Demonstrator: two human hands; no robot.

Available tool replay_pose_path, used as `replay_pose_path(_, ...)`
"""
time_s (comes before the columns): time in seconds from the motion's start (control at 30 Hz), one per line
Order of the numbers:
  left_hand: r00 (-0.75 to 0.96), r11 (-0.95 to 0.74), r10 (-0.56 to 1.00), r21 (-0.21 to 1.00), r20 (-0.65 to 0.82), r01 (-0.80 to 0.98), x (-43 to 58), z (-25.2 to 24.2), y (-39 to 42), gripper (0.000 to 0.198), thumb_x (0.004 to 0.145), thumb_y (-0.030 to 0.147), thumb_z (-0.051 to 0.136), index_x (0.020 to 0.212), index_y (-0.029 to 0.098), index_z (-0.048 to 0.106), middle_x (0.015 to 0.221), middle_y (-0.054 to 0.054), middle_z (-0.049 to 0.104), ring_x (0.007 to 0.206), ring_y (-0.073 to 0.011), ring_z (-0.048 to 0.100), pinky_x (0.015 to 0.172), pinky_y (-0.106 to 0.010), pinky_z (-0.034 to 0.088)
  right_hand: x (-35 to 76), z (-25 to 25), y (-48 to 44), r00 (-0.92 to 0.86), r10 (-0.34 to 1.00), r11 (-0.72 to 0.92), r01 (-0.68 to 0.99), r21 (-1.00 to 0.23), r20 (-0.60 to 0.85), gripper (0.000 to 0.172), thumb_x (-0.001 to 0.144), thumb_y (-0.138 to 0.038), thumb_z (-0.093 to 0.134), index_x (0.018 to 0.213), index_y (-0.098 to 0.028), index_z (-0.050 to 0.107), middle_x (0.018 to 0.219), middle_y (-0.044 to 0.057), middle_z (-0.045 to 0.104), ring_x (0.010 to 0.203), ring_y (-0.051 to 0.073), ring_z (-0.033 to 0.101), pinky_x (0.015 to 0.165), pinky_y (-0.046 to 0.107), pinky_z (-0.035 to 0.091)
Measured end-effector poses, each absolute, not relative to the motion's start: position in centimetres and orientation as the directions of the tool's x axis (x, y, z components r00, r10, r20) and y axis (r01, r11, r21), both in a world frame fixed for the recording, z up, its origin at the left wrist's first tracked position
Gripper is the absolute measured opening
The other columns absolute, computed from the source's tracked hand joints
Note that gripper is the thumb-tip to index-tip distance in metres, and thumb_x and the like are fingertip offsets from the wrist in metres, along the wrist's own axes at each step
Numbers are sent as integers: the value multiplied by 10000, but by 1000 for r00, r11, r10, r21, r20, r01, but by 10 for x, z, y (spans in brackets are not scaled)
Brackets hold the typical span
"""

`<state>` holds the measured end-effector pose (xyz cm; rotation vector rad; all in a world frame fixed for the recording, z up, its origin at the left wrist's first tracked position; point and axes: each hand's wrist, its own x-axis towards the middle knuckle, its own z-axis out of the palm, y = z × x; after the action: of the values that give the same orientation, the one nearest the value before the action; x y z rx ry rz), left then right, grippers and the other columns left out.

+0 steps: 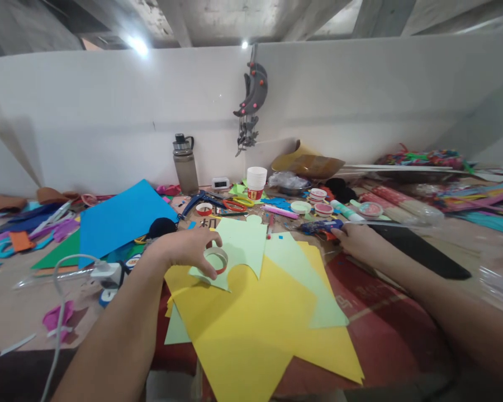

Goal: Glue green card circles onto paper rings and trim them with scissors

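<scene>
While the ring (224,261) sits at the middle of the scene over green paper (248,240), the left hand (193,248) has its grip on it, pinched between thumb and fingers. To the right, the right hand (356,241) touches the right end of a glue gun (318,226); how firm that grip is, I cannot tell. Yellow paper (243,329) spreads on the near side, a blue sheet (115,223) lies left, and stacked cups (256,177) and a bottle (186,170) stand far on the worktop (14,312)

The tan table (20,312) carries yellow sheets (243,329), a bottle (186,172), a pink scrap (51,318).
</scene>
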<state>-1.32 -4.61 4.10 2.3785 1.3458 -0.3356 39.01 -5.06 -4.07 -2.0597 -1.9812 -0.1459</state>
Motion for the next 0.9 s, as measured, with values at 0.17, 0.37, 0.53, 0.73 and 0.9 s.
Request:
replay_pose_path(0.17, 511, -473, 759, 199, -403, 858, -13, 40, -47, 792, 577, 636, 733, 1245, 263, 525, 1233, -69, 597, 1032, -264, 593, 781, -301, 452, 357, -15, -66, -51, 944, 29, 997, 70, 327, 337, 946, -312, 369, 999, -115, 638, 1024, 276, 648, 920, 367, 614, 688, 404, 377)
replay_pose_path(0.37, 528, -486, 739, 212, -419, 848, -12, 39, -47, 820, 572, 644, 729, 1260, 251, 516, 1251, -66, 596, 1060, -250, 586, 817, -287, 446, 289, -5, -36, -436, 877, 377, 884, 277, 200, 410, 864, -40, 400, 1163, -176, 645, 1077, 140, 654, 998, 262, 560, 810, 354, 351)
replay_pose_path(0.53, 546, -490, 728, 241, -415, 838, -16, 41, -46, 813, 584, 652, 725, 1268, 263, 522, 1223, -62, 601, 1040, -236, 592, 829, -282, 437, 261, -18, -11, -445, 887, 395, 871, 293, 126, 392, 810, 21, 419, 977, -164, 722, 980, 139, 697, 995, 300, 562, 809, 392, 330)
replay_pose_path(0.73, 569, -525, 723, 223, -392, 821, -12, 41, -46, 713, 626, 603, 719, 1242, 279, 564, 1207, -59, 603, 987, -234, 600, 771, -284, 433, 262, -22, -3, -524, 845, 467, 820, 331, 104, 353, 826, -18, 458, 989, -186, 721, 975, 125, 712, 951, 285, 582, 842, 414, 288)
replay_pose_path(0.9, 547, -497, 731, 231, -408, 836, -11, 40, -47, 781, 614, 608, 727, 1294, 283, 524, 1260, -69, 575, 1038, -248, 588, 787, -289, 439, 269, -24, 5, -612, 783, 538, 754, 377, 105, 295, 843, -46, 464, 964, -169, 702, 1052, 143, 688, 986, 291, 569, 876, 428, 248)
